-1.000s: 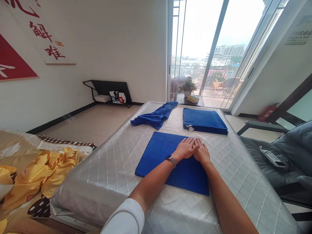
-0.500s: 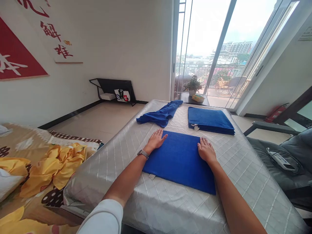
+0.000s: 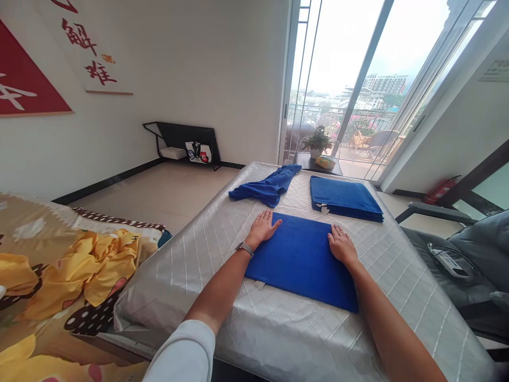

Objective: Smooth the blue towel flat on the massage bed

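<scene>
A blue towel [image 3: 304, 260] lies flat as a neat rectangle on the silver quilted mattress [image 3: 191, 254]. My left hand [image 3: 262, 228] rests open on its left edge, palm down, with a watch on the wrist. On the opposite edge, my right hand [image 3: 342, 244] also lies flat, fingers stretched out. A small white tag shows at the towel's near left edge. Beyond it, to the right, sits a stack of folded blue towels [image 3: 345, 196] with white tags at its corner. A crumpled blue towel [image 3: 266, 185] is spread loosely at the far left.
Yellow cloths [image 3: 95, 260] lie on patterned bedding at the left. A dark armchair [image 3: 449, 265] holding a power strip [image 3: 449, 262] borders the mattress on the right. Behind the far end stands a small table with a potted plant [image 3: 318, 140], before a glass sliding door.
Both hands stay flat on the towel's edges, and the towel keeps its shape. The camera view has shifted slightly.
</scene>
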Tool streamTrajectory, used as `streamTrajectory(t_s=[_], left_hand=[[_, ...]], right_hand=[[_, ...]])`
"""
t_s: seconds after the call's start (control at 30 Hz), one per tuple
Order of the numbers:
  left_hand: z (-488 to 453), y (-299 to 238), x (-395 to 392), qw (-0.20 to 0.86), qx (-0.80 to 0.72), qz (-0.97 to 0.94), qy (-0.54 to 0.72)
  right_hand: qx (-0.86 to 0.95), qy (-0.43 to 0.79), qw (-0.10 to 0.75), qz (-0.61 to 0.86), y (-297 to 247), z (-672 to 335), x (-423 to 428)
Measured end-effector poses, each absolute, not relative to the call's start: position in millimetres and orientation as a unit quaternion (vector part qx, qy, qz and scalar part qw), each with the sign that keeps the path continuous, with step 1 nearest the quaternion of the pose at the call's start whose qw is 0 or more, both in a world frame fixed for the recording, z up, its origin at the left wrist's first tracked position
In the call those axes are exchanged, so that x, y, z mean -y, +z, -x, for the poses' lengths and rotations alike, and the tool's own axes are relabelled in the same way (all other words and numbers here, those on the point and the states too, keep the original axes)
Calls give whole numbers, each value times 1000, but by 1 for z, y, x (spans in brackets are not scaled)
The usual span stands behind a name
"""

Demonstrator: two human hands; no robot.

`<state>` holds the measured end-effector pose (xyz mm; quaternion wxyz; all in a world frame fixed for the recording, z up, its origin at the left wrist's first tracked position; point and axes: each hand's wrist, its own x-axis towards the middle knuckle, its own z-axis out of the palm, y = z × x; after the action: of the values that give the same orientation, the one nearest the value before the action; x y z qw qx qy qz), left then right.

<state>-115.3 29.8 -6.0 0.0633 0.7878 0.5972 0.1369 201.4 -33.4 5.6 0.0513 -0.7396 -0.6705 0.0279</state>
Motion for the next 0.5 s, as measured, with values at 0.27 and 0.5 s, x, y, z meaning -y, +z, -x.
streamTrajectory(t_s=[0.27,0.5], left_hand=[[114,-4,-29,63,-604,-785,126],[113,-3,-27,55,-604,-786,121]], right_hand=[[678,8,39,734,7,-198,53],[676,14,35,736,-1,-196,67]])
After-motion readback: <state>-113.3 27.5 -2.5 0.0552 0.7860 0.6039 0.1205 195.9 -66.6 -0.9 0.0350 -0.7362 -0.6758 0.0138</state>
